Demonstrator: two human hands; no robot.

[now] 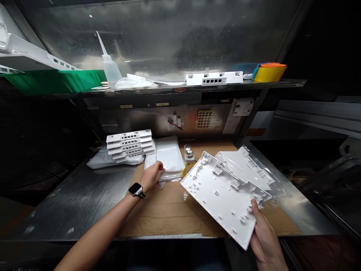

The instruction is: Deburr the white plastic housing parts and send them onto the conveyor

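Note:
My right hand (265, 235) grips a white plastic housing cover (217, 195) by its near right corner. The cover is tilted, and its inner side with clips and small posts faces me. My left hand (153, 175), with a watch on the wrist, is closed at the near left edge of a stack of clear plastic bags (169, 156). Its fingertips pinch at the bag edge, partly hidden by the hand. Behind the held cover, a bagged white cover (244, 167) lies on the right.
White covers (129, 145) are stacked at the left on more bags. A pump bottle (189, 154) and yellow tape roll (187, 170) stand mid-table on cardboard (163, 222). The shelf above holds a green bin (56, 81), squeeze bottle (111, 69), white cover (214, 78) and yellow roll (269, 72).

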